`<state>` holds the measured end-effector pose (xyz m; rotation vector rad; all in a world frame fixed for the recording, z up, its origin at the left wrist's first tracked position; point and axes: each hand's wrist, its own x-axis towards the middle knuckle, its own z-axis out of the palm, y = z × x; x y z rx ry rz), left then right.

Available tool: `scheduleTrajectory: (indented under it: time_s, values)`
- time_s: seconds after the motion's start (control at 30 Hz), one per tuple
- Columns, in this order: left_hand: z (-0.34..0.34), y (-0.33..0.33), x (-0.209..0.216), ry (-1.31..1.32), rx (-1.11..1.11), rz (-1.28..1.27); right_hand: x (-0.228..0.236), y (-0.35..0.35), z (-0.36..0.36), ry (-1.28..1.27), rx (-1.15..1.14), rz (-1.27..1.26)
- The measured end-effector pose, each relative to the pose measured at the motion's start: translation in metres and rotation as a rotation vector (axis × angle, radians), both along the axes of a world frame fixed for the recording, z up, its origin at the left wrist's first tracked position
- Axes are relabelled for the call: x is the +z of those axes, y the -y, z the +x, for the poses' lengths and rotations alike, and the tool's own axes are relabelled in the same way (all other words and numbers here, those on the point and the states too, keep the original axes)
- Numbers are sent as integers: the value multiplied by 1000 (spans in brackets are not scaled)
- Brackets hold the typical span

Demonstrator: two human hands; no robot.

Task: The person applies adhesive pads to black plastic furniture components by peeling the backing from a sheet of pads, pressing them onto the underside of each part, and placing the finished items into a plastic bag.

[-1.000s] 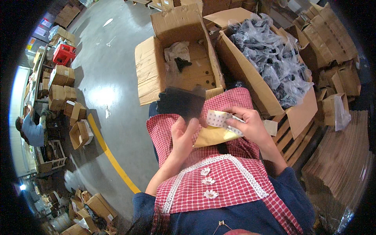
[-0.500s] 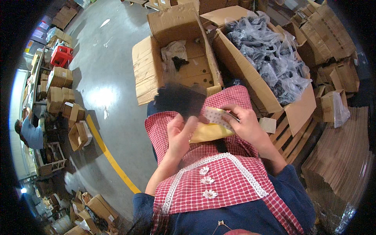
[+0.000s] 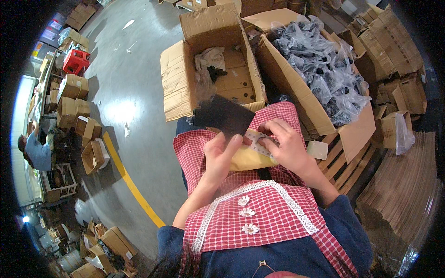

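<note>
My left hand grips a flat yellow-tan envelope-like piece over my lap, with a dark flat item sticking out of its far end. My right hand pinches a small white label strip against the top of that piece. Both hands rest above my red checked apron. An open cardboard box with a white cloth and a few dark bits stands just beyond my knees.
A large box full of grey plastic-bagged items sits at the right on a wooden pallet. Flat cardboard stacks lie far right. A yellow floor line crosses the concrete; another person works among boxes far left.
The dark item has slid further out past the far end of the yellow piece. My right hand stays at the label strip, and both hands have shifted slightly toward the open box.
</note>
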<state>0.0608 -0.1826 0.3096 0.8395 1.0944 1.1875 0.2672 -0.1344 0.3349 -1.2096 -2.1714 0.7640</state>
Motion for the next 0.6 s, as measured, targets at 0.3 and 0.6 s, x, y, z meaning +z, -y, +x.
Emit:
scheduleTrajectory:
  time_s: [0.3,0.6]
  values:
    - [2,-3,11,-188,-41,-32,-3,12,-7,280,6,360]
    - [1,-6,-11,-15,-45,-123,0,11,-2,161,178,355]
